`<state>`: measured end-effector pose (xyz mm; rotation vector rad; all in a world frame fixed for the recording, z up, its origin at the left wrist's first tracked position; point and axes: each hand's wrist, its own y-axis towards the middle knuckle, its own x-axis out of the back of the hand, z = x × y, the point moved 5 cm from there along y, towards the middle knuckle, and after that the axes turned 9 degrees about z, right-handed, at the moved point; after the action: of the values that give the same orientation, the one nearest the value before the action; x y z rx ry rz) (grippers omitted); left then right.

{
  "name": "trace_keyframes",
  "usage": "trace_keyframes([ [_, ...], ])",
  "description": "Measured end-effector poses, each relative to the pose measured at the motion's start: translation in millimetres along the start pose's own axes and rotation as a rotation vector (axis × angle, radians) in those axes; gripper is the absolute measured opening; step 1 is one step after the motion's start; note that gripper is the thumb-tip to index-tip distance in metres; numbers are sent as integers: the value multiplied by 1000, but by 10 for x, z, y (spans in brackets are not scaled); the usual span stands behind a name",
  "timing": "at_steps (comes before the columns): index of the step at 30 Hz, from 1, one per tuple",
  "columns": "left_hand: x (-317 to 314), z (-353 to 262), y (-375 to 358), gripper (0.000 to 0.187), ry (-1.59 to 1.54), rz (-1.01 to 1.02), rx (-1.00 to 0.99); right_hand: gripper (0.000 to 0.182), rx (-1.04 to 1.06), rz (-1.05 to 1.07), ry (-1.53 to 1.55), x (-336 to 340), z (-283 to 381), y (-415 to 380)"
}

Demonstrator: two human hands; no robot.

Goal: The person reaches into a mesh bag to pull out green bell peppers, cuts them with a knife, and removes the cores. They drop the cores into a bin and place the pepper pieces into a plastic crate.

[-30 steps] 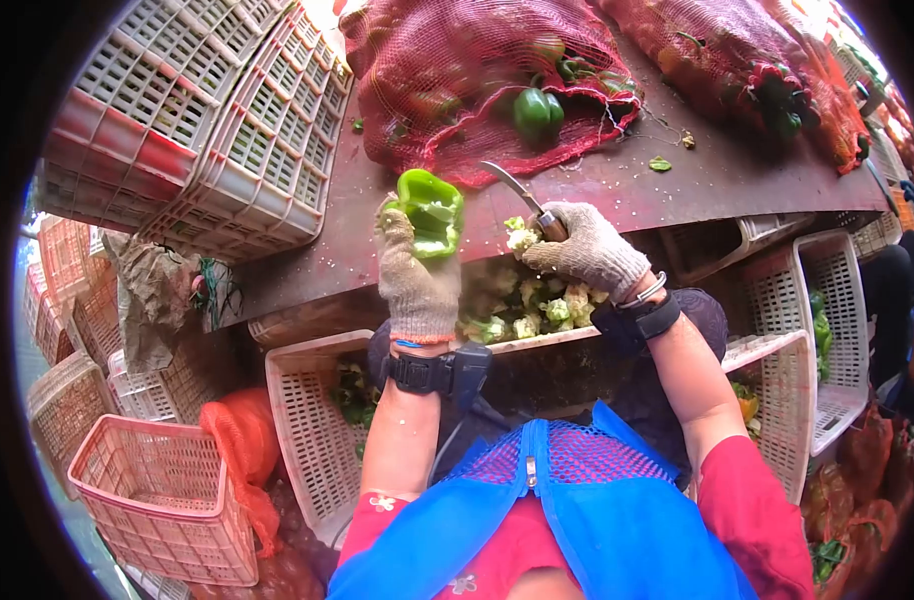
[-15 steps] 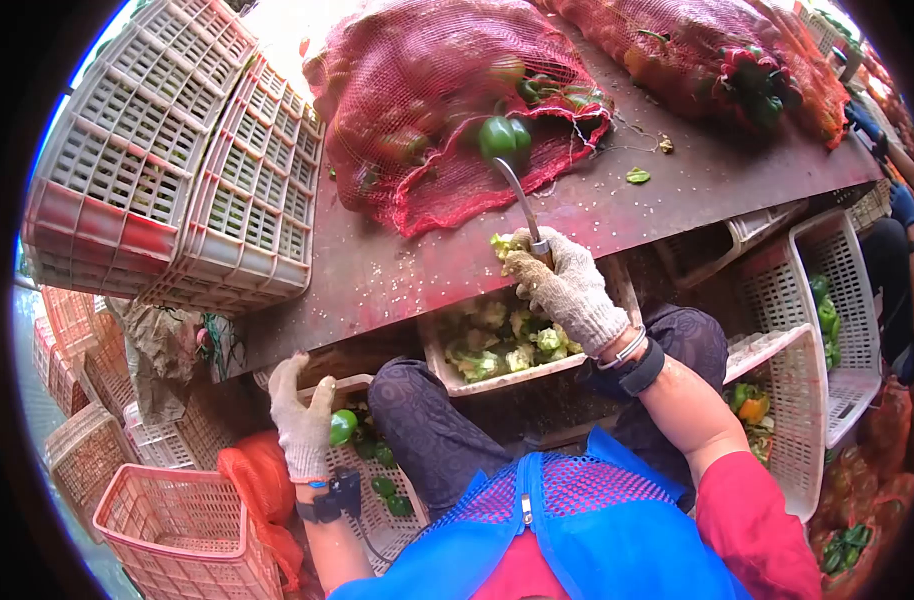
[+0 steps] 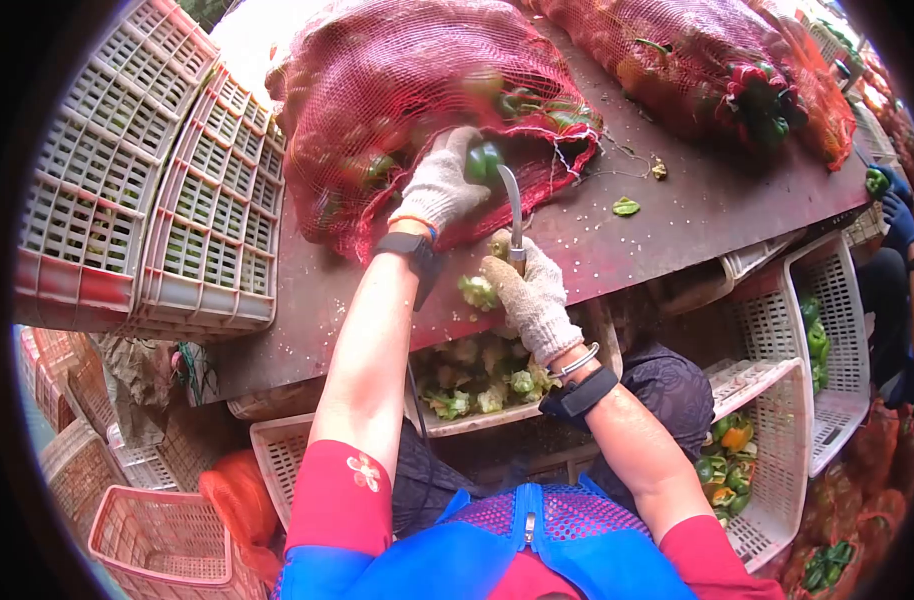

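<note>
A green pepper (image 3: 484, 162) sits at the open mouth of a red mesh sack (image 3: 377, 110) on the worktop (image 3: 667, 240). The gloved left hand (image 3: 442, 190) is at its left side, thumb and fingers parted around it; whether they grip it, I cannot tell. The gloved right hand (image 3: 529, 298), nearer, has its fingers closed on a curved knife (image 3: 515, 210), blade upward; a pale pepper core (image 3: 477, 292) is just left of its fingertips. A green scrap (image 3: 626, 206) lies to the right, with a second mesh sack (image 3: 667, 65) beyond. Stacked crates (image 3: 92, 225) stand at the left. Below the worktop's near edge, a bin (image 3: 477, 422) holds cores; at the near right, a crate (image 3: 777, 460) holds green and yellow pepper pieces.
</note>
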<state>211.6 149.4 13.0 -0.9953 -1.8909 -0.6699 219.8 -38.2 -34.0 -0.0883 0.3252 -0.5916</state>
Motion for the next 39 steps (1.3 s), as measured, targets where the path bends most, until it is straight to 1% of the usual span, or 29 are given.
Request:
trace_keyframes([
  [1,-7,12,2,76,7,-3,6,30,-11,-13,-113,15,-90,44],
  [2,-10,65,-31,76,-87,-3,66,29,-22,-23,-229,37,-215,93],
  [4,4,192,-174,78,-279,-6,181,28,-27,65,-159,36,-327,87],
  [5,49,234,-320,77,-335,-33,139,28,-38,112,-121,32,-383,43],
  [6,36,337,-478,73,-409,-49,171,28,-147,126,-1,28,-347,-45],
  [8,-3,421,-927,69,-976,-68,198,27,-378,157,229,8,-148,-302],
  [9,-49,471,-1156,61,-1139,-101,171,26,-322,119,111,35,-94,-347],
  [12,-96,227,-1748,52,-1441,-82,337,30,32,109,-456,82,79,-368],
  [13,-146,183,-1874,46,-1403,-117,349,30,99,86,-613,67,56,-369],
  [16,-292,178,-2048,51,-1211,-255,403,27,103,170,-823,-51,65,-568],
  [17,-294,212,-2039,48,-1116,-238,421,27,112,203,-831,-69,10,-611],
  [19,-251,226,-2002,43,-930,-209,456,27,31,285,-952,-102,-72,-653],
  [22,-312,271,-1969,40,-894,-274,387,24,27,351,-1050,-178,-88,-609],
  [23,-352,307,-1972,38,-926,-322,383,23,33,368,-1072,-196,-85,-584],
  [26,-427,346,-1990,38,-996,-348,406,21,50,411,-1175,-214,-81,-465],
  [28,-407,316,-2002,36,-967,-348,421,19,99,389,-1165,-237,8,-491],
  [30,-405,285,-2023,35,-967,-359,416,20,116,389,-1234,-107,-114,-507],
  [32,-358,290,-2037,34,-985,-391,389,19,21,421,-1330,50,-40,-718],
  [33,-411,371,-2054,33,-1003,-412,370,19,13,466,-1369,226,-101,-794],
  [34,-441,430,-2080,37,-998,-398,380,21,-125,438,-1413,283,29,-923],
  [36,-460,480,-2127,43,-983,-361,403,23,-80,275,-1279,377,190,-989],
  [37,-449,424,-2123,44,-1018,-342,397,23,-88,196,-1243,277,308,-955],
  [38,-460,402,-2133,44,-995,-336,397,28,80,146,-1048,190,316,-891],
  [39,-460,378,-2111,44,-974,-332,390,34,104,144,-956,24,355,-809],
])
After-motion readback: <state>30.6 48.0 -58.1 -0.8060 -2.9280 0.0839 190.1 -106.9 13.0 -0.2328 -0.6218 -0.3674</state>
